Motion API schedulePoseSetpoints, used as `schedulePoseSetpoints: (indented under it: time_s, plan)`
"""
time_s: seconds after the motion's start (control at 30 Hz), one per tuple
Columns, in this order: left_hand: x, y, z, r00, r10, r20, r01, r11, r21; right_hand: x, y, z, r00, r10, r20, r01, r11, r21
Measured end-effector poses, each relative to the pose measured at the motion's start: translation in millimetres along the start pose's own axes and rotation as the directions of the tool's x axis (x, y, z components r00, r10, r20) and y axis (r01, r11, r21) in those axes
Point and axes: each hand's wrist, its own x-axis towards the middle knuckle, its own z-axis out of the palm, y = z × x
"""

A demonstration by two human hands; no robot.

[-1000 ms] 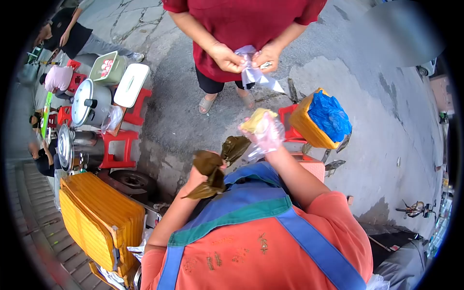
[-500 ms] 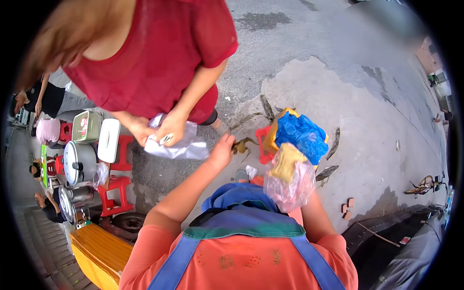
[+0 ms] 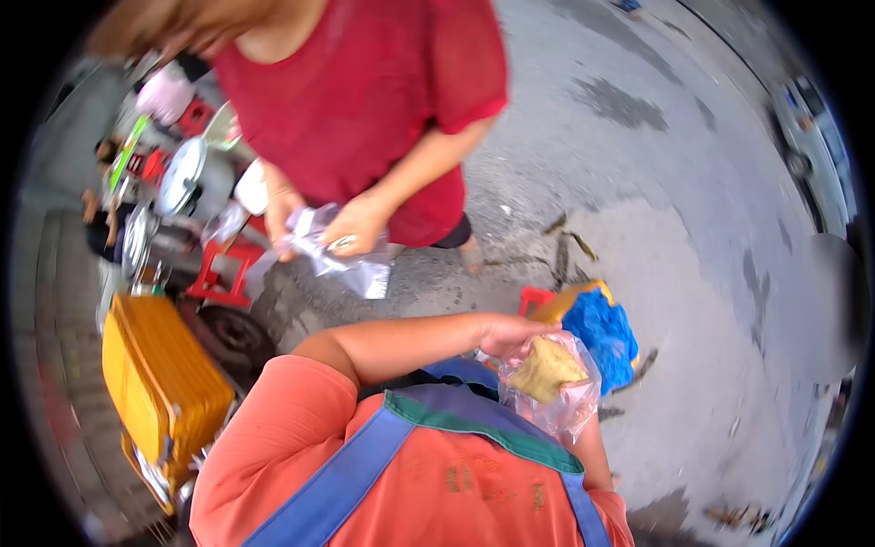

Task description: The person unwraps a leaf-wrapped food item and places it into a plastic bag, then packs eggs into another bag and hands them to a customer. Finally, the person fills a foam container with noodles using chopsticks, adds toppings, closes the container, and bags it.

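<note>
A yellow food block (image 3: 545, 369) lies in a clear plastic bag (image 3: 558, 419), toward 5 o'clock from the view's centre, supported by the right hand (image 3: 581, 394) through the film. The left hand (image 3: 512, 335) meets the bag's edge at 11 o'clock; its grip cannot be determined. At 2 o'clock from the block, blue plastic (image 3: 602, 333) lines a yellow container (image 3: 572, 298).

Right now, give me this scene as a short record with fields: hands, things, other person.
Right hand: holds yellowish lump with clear plastic bag
Left hand: at that bag's upper edge, contact unclear
Just beyond: blue plastic bag at yellow container
Other person: red top, holding whitish plastic bag
</note>
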Motion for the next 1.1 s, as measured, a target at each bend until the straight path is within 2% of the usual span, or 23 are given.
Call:
schedulePoseSetpoints:
  time_s: [0.03,0.1,0.13,0.17,0.23,0.27,0.3,0.33,0.37,0.43,0.47,0.57,0.63,0.7,0.73,0.77,0.83,0.87,0.9,0.97,1.0,1.03,1.1]
  plan:
    - [-28,-16,-1,0.998,0.05,0.028,-0.045,0.988,-0.145,12,6,22,0.995,0.059,0.079,-0.053,0.996,-0.072]
    - [-85,-37,-24,0.985,0.171,-0.013,-0.172,0.981,-0.092,40,23,63,0.96,0.187,0.208,-0.149,0.971,-0.187]
    - [-127,-42,-20,0.969,0.231,-0.086,-0.244,0.948,-0.203,51,40,81,0.898,0.264,0.353,-0.225,0.963,-0.148]
    - [-161,-56,-22,0.948,0.29,-0.131,-0.313,0.924,-0.217,57,62,97,0.814,0.321,0.484,-0.305,0.945,-0.113]
    - [-225,-97,-27,0.835,0.472,-0.284,-0.513,0.854,-0.09,62,109,134,0.689,0.459,0.561,-0.437,0.881,-0.184]
    - [-256,-122,-32,0.764,0.576,-0.292,-0.619,0.782,-0.076,66,133,154,0.605,0.528,0.596,-0.513,0.831,-0.216]
    - [-285,-143,-32,0.733,0.601,-0.32,-0.651,0.756,-0.072,72,154,174,0.512,0.59,0.624,-0.583,0.773,-0.252]
    - [-314,-162,-29,0.651,0.653,-0.386,-0.742,0.654,-0.146,84,179,193,0.378,0.631,0.677,-0.624,0.714,-0.318]
    - [-341,-183,-28,0.577,0.685,-0.444,-0.811,0.544,-0.214,88,204,216,0.349,0.645,0.68,-0.633,0.697,-0.337]
    - [-394,-221,-26,0.539,0.702,-0.465,-0.842,0.475,-0.258,95,258,260,0.189,0.759,0.623,-0.707,0.546,-0.45]
    - [-421,-238,-22,0.557,0.698,-0.451,-0.831,0.479,-0.283,106,292,270,0.086,0.742,0.665,-0.693,0.524,-0.495]
    - [-490,-302,-50,0.583,0.696,-0.419,-0.812,0.517,-0.272,104,362,345,-0.002,0.741,0.672,-0.774,0.425,-0.47]
    - [-540,-333,-65,0.528,0.665,-0.528,-0.816,0.57,-0.097,103,396,379,-0.005,0.768,0.64,-0.765,0.409,-0.497]
    - [-578,-357,-85,0.408,0.7,-0.586,-0.901,0.41,-0.138,100,426,408,0.001,0.763,0.647,-0.798,0.39,-0.459]
    - [-603,-357,-84,0.283,0.708,-0.647,-0.947,0.315,-0.069,108,436,416,-0.044,0.8,0.598,-0.776,0.35,-0.525]
    - [-629,-355,-83,0.162,0.701,-0.695,-0.974,0.226,0.001,114,449,422,-0.034,0.798,0.602,-0.78,0.355,-0.515]
    - [-680,-340,-76,-0.102,0.675,-0.731,-0.94,0.176,0.294,129,474,434,0.051,0.861,0.506,-0.728,0.379,-0.572]
    - [-702,-335,-77,-0.188,0.67,-0.718,-0.902,0.172,0.396,142,485,442,0.155,0.871,0.466,-0.679,0.436,-0.59]
    - [-721,-330,-77,-0.272,0.665,-0.696,-0.853,0.168,0.494,161,501,443,0.222,0.853,0.473,-0.745,0.461,-0.483]
    - [-748,-306,-65,-0.44,0.573,-0.692,-0.674,0.299,0.676,211,535,447,0.396,0.782,0.481,-0.759,0.574,-0.307]
    - [-758,-298,-67,-0.474,0.594,-0.65,-0.636,0.28,0.719,235,546,453,0.404,0.775,0.485,-0.753,0.583,-0.305]
    - [-763,-286,-71,-0.47,0.603,-0.644,-0.633,0.278,0.722,256,554,462,0.51,0.711,0.485,-0.667,0.682,-0.298]
    - [-764,-255,-82,-0.507,0.772,-0.384,-0.11,0.384,0.917,291,564,480,0.601,0.628,0.494,-0.569,0.77,-0.288]
